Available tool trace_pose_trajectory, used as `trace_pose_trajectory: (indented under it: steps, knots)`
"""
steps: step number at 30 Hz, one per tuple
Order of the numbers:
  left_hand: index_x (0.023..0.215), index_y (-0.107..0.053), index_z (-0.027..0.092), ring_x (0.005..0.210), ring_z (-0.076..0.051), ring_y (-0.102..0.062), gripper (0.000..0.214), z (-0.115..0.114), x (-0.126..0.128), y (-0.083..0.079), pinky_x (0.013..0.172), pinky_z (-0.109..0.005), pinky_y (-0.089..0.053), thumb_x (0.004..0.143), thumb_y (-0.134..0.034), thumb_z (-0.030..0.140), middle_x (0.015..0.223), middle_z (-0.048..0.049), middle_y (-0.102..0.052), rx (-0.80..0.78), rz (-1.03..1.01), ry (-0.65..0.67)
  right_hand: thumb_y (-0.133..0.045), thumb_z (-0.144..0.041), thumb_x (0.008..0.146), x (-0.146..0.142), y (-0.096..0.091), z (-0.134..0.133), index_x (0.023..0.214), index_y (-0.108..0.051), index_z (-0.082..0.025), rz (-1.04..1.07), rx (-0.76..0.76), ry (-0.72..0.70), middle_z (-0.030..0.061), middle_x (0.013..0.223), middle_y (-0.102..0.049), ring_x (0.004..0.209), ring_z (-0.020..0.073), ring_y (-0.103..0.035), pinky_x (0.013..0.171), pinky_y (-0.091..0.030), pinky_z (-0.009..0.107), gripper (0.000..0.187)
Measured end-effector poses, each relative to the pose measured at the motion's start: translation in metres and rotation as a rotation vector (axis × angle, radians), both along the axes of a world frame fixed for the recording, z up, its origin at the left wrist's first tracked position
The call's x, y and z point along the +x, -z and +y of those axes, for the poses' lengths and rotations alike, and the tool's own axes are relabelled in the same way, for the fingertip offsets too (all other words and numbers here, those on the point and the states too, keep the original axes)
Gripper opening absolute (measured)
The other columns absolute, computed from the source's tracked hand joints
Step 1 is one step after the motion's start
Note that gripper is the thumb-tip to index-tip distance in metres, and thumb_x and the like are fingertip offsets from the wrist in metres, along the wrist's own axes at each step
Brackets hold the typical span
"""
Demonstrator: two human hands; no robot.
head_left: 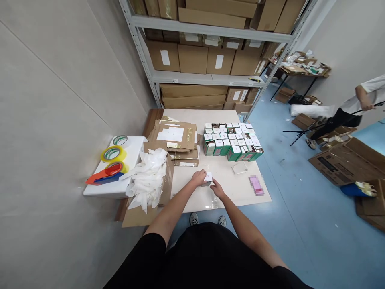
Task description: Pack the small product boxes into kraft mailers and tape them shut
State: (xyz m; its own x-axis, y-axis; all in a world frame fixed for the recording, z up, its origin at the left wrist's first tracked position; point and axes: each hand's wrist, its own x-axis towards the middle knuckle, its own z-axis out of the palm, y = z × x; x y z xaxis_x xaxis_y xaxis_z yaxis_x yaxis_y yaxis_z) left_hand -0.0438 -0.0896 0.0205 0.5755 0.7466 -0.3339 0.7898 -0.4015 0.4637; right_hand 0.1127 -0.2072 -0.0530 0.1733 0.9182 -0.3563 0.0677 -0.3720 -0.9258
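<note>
A small white box (208,176) with a grey lower side stands on the light tabletop (192,192) in front of me. My left hand (199,178) is closed on its left side, fingers over the top edge. On the right, the fingertips of my right hand (217,189) press against the box's near right corner. Beyond my hands, green cartons (236,154) stand in a block, filled with many similar white-topped boxes. A clear, frame-like piece (240,167) lies to the right, near a blurred pink item (256,185).
Flattened cardboard (177,134) is stacked at the left, beside an open carton of white strips (148,176). Tape rolls (113,153) and an orange tape dispenser (105,173) sit on a white surface. Shelving (210,78) stands behind; a person (345,108) holds a tripod at right.
</note>
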Motion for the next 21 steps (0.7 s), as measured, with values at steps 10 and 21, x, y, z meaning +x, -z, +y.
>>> trace_pose_trajectory:
  steps: [10,21]
  knots:
    - [0.105,-0.075,0.027,0.114,-0.028,-0.068,0.029,0.014,-0.017,-0.001,0.102,-0.034,-0.046,0.094,-0.059,0.049,0.112,-0.0083,-0.075,-0.038,-0.088,0.004,-0.064,-0.025,0.070,0.001,0.000,0.002,0.140,-0.064,-0.027,0.046,-0.005,-0.003,0.0046,0.142,-0.066,0.110,0.0248,-0.069,0.107,-0.050,0.045,0.070]
    - [0.138,-0.060,0.020,0.112,-0.027,-0.071,0.053,0.005,0.014,0.037,0.090,-0.031,-0.050,0.095,-0.058,0.052,0.121,-0.0126,-0.076,-0.273,-0.211,-0.798,-0.065,-0.028,0.075,0.003,-0.003,-0.009,0.141,-0.064,-0.032,0.052,-0.007,-0.015,0.0020,0.149,-0.061,0.130,0.0259,-0.060,0.114,-0.045,0.047,0.066]
